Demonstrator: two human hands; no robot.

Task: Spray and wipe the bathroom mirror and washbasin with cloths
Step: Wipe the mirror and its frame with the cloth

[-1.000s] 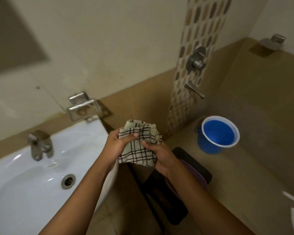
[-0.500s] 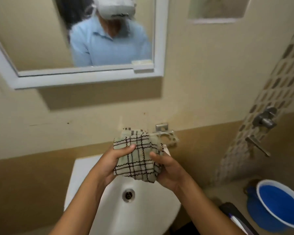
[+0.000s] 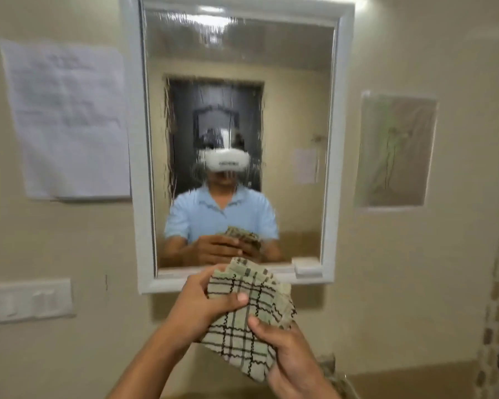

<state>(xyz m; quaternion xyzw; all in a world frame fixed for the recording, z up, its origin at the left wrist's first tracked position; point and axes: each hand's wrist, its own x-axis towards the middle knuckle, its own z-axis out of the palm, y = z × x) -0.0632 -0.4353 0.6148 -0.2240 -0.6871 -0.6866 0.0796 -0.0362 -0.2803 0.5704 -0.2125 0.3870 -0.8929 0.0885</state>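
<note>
Checked cloth (image 3: pixel 249 321), folded and gripped by the left hand (image 3: pixel 211 303) and right hand (image 3: pixel 285 352), has risen from over the basin to just below the streaky wet mirror (image 3: pixel 239 82), so wiping looks imminent.

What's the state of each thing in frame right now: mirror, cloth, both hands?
mirror: wet, streaks running down the glass, not wiped yet
cloth: folded, held in front of the mirror's lower edge
left hand: gripping the cloth, thumb on top
right hand: gripping the cloth's lower corner
paper sheet: stuck to the wall, left of mirror
</note>
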